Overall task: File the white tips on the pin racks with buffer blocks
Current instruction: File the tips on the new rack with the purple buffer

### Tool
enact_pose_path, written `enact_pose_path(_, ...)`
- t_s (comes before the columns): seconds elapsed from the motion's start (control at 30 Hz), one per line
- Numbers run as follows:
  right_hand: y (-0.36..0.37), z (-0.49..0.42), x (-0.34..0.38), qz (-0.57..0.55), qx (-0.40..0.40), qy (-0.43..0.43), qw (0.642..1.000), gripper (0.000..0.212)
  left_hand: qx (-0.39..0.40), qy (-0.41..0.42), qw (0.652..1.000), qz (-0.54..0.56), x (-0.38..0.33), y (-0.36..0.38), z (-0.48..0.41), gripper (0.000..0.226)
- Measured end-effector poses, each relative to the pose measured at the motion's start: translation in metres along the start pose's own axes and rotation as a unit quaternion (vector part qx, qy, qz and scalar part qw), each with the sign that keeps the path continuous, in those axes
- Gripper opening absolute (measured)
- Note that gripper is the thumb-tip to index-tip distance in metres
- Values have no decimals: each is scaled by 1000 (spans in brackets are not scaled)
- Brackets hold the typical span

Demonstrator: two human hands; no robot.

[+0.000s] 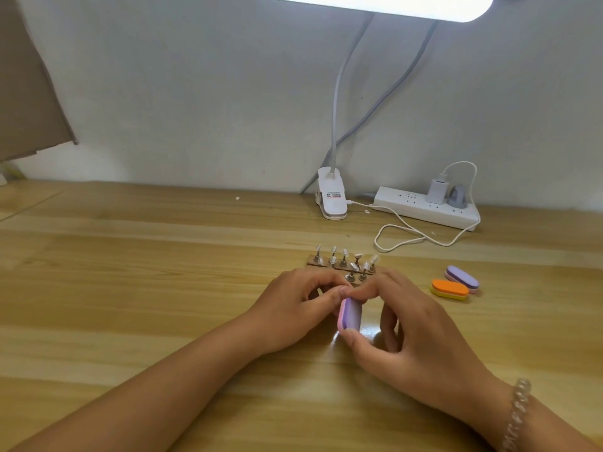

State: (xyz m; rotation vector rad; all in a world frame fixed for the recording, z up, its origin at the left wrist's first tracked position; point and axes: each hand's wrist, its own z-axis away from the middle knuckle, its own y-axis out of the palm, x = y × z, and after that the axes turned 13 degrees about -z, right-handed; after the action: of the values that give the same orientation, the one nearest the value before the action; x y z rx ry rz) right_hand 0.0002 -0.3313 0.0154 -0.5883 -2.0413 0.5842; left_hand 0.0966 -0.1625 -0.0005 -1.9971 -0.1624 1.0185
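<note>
At frame centre the right hand's (408, 327) grip clamps a purple-and-pink oval foam buffer block (350, 316) end to end. The left hand's (293, 305) grip pinches at the block's top, probably on a hidden white tip. Short, light strokes would suit, clear of the brown pin racks (342, 264) just above.

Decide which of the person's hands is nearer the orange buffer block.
Right. The right hand, gripping a purple buffer block, is just left of the orange buffer block; the left hand is farther left.

Bright lamp (381, 3) overhead glares (blown white); desk (163, 288) glints, edges bow.
</note>
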Motion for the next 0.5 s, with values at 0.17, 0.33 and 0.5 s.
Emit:
enact_pose_path(0.17,-9,1,-7,40,-79,43,995,31,-20,-6,999,36,0,1,0,15)
enact_pose_path(0.33,-4,2,-14,131,-3,44,990,39,-32,-6,997,72,1,1,0,15)
enact_pose_path(0.5,-6,-2,-19,56,-51,-14,997,11,-31,19,997,71,1,3,1,14)
